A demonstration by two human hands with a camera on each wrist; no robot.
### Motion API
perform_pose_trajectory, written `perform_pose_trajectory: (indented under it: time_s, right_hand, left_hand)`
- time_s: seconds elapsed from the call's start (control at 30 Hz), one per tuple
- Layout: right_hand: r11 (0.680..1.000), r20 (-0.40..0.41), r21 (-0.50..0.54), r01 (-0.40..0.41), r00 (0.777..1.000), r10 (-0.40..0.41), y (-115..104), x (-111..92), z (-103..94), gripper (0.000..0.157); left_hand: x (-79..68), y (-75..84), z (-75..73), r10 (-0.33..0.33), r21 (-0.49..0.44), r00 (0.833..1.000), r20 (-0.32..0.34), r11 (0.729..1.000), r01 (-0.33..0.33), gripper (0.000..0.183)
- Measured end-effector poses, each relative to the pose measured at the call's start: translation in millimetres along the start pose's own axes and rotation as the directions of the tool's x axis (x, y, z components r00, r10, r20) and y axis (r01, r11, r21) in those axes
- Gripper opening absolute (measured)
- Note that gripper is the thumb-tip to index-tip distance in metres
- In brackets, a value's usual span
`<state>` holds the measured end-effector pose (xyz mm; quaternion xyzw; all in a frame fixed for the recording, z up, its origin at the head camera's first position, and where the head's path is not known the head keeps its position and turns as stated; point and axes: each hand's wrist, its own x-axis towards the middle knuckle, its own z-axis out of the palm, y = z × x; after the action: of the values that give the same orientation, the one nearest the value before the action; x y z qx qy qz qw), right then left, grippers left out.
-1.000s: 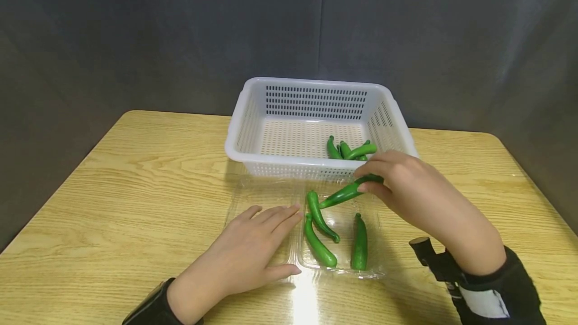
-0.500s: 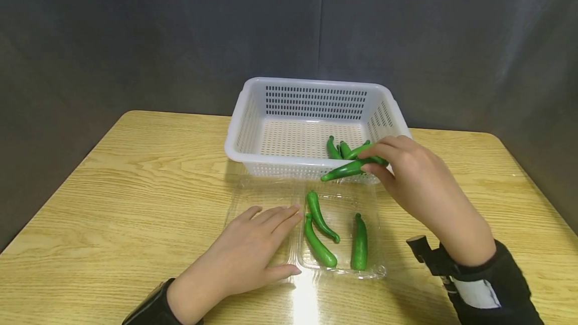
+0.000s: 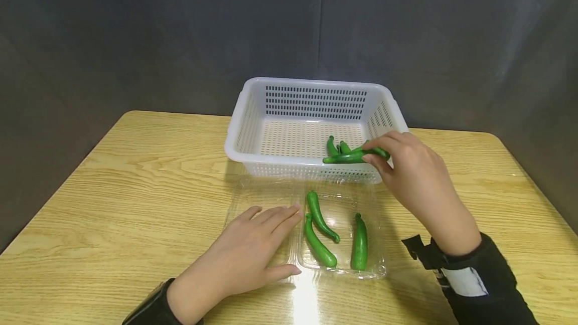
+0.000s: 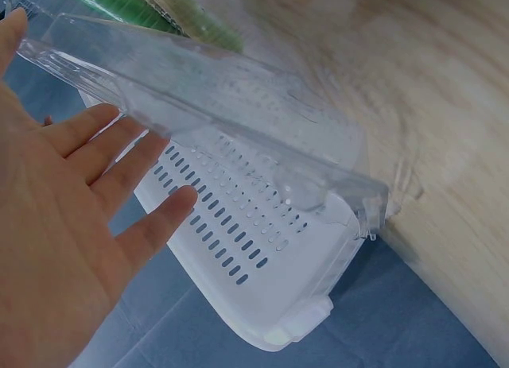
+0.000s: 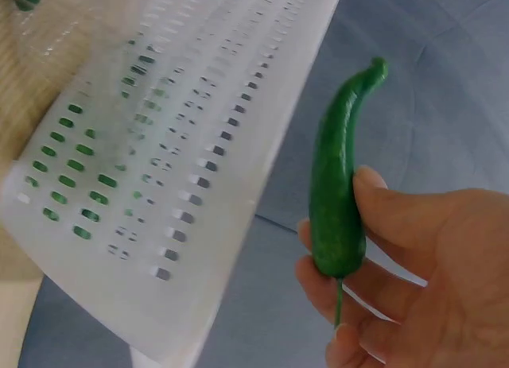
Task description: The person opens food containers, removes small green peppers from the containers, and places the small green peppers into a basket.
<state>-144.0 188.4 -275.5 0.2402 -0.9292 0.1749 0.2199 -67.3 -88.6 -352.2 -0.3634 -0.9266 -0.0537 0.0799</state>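
Observation:
My right hand (image 3: pixel 413 177) pinches a green chili pepper (image 3: pixel 344 158) between thumb and fingers at the front rim of a white slotted basket (image 3: pixel 289 160). In the right wrist view the held pepper (image 5: pixel 336 193) has a curved tip and a thin stem, which points toward the lower fingers. My left hand (image 3: pixel 253 252) lies with straight fingers over the left half of a clear plastic clamshell container (image 3: pixel 345 204). Three peppers rest in the right half: an upper one (image 3: pixel 318 214), a lower left one (image 3: pixel 319 245) and one on the right (image 3: pixel 359 245).
Several more green peppers (image 3: pixel 333 147) lie in the basket's front right corner, partly hidden by the held pepper and hand. The basket stands directly behind the container on a wooden table (image 3: pixel 149 179). A dark curtain (image 3: pixel 180 39) hangs behind the table.
My right hand has lifted the pepper away from the container and carried it back to the basket's front rim. The left hand and the three peppers in the container have stayed put.

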Motion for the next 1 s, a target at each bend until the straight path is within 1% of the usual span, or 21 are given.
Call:
perform_pose_trajectory:
  time_s: [0.27, 0.43, 0.63, 1.0]
  right_hand:
    - [0.998, -0.039, 0.010, -0.060, 0.997, 0.061, 10, 2, 9.6, 0.014]
    - [0.995, -0.020, 0.013, -0.102, 0.995, 0.103, 15, 3, 12.1, 0.015]
    - [0.987, 0.008, -0.009, -0.159, 0.987, 0.160, 20, 3, 15.1, 0.018]
    - [0.985, 0.008, -0.056, -0.165, 0.986, 0.165, 26, 0, 19.0, 0.020]
  left_hand:
    - [0.2, -0.1, -0.3, 0.002, -0.001, 1.000, 0.001, 1.000, -0.002, 0.079]
    - [0.5, -0.1, -0.3, 0.002, 0.000, 1.000, 0.003, 1.000, -0.002, 0.080]
    - [0.9, -0.2, -0.1, -0.001, 0.006, 1.000, 0.006, 1.000, 0.001, 0.080]
    - [0.8, -0.4, 0.1, -0.002, 0.001, 1.000, 0.009, 1.000, 0.002, 0.080]
